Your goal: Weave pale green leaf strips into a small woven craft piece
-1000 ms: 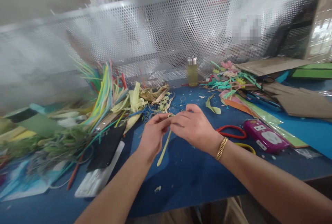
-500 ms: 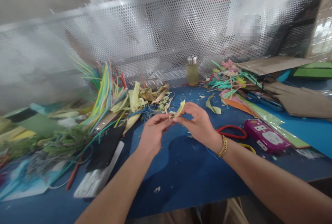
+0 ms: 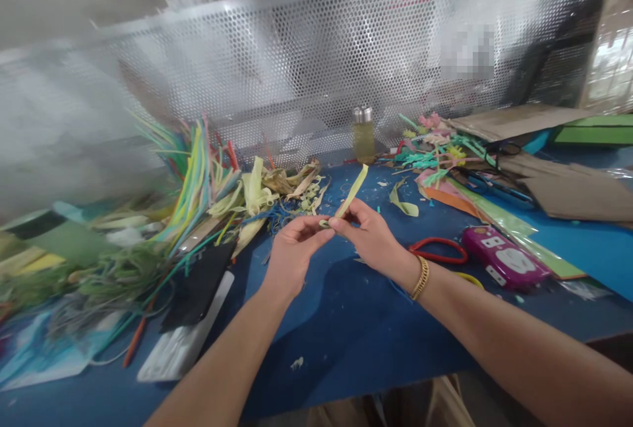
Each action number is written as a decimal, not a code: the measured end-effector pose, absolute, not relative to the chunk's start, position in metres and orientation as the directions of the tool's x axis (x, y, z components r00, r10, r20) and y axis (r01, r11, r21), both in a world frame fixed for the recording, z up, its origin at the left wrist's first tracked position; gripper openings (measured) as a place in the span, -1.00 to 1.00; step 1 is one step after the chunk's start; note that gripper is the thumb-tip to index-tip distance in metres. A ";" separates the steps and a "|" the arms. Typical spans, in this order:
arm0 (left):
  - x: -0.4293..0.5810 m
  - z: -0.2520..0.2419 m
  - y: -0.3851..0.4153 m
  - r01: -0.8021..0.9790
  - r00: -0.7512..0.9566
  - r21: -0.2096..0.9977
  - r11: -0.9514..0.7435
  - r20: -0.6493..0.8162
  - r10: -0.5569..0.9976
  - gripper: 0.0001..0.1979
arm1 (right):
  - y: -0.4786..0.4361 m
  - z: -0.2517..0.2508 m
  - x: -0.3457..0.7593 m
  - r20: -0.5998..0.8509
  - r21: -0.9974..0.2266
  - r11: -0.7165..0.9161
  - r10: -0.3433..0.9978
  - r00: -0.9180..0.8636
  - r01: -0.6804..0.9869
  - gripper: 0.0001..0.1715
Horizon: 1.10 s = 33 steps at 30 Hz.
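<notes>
Between my two hands is a pale yellow-green strip of corn husk (image 3: 355,190), its free end sticking up and to the right. My left hand (image 3: 295,252) pinches the strip's lower end, where a small rolled or folded bit shows at the fingertips. My right hand (image 3: 368,236), with a gold bracelet at the wrist, grips the strip just above that, its thumb almost touching the left fingertips. Both hands are held over the blue table (image 3: 336,341). Behind them lies a heap of corn husks (image 3: 257,190), and a loose curled husk piece (image 3: 404,201) rests to the right.
Red-handled scissors (image 3: 438,250) and a purple case (image 3: 504,257) lie right of my hands. A lidded bottle (image 3: 364,137) stands at the back by the perforated metal panel (image 3: 316,64). A black phone (image 3: 198,288), green yarn (image 3: 119,269) and colourful pipe cleaners (image 3: 192,176) crowd the left.
The husk strip now stands up longer and straighter above my right fingers. My right hand has turned slightly and shifted a little left and down; my left hand has barely moved.
</notes>
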<state>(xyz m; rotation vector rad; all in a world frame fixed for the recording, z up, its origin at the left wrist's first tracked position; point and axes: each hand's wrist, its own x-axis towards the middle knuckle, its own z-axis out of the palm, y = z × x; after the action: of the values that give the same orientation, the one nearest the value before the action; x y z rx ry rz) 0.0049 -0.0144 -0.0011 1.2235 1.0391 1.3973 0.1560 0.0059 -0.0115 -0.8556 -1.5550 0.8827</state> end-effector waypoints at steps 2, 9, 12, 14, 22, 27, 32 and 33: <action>0.004 -0.001 -0.014 -0.097 -0.022 0.979 -0.180 0.178 0.984 -0.78 | 0.005 -0.012 0.154 0.390 -0.919 0.395 0.907 -0.161 -0.001 -0.78; -0.005 0.001 -0.009 -0.037 0.014 0.991 -0.128 0.129 0.992 -0.72 | 0.005 -0.005 0.160 0.269 -0.963 0.267 0.922 -0.279 -0.047 -0.86; -0.007 0.001 -0.008 -0.032 0.026 0.992 -0.125 0.126 0.992 -0.64 | 0.008 -0.002 0.164 0.242 -0.969 0.245 0.921 -0.306 -0.030 -0.86; -0.008 0.002 -0.008 -0.020 0.038 0.991 -0.131 0.131 0.991 -0.67 | 0.008 -0.001 0.165 0.242 -0.969 0.245 0.917 -0.316 -0.030 -0.87; -0.010 0.003 -0.006 0.040 0.039 0.984 -0.175 0.174 0.984 -0.79 | 0.007 -0.001 0.167 0.217 -0.970 0.239 0.923 -0.319 0.033 -0.89; -0.008 0.002 -0.008 -0.034 0.113 0.995 -0.097 0.100 0.989 -0.75 | 0.010 -0.003 0.166 0.221 -0.972 0.234 0.913 -0.342 -0.003 -0.91; -0.009 0.004 -0.008 -0.086 0.142 0.996 0.007 0.005 0.990 -0.72 | 0.010 -0.002 0.168 0.220 -0.974 0.224 0.915 -0.340 -0.026 -0.90; -0.010 0.005 -0.007 -0.098 0.152 0.995 0.036 -0.021 0.988 -0.72 | 0.010 -0.001 0.168 0.222 -0.973 0.230 0.914 -0.338 -0.019 -0.90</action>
<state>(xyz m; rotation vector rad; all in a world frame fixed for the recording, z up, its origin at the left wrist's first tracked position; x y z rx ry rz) -0.0101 -0.0074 0.0047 1.1824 1.0386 1.1229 0.1679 0.0097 -0.0014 -0.8655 -1.5737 1.2625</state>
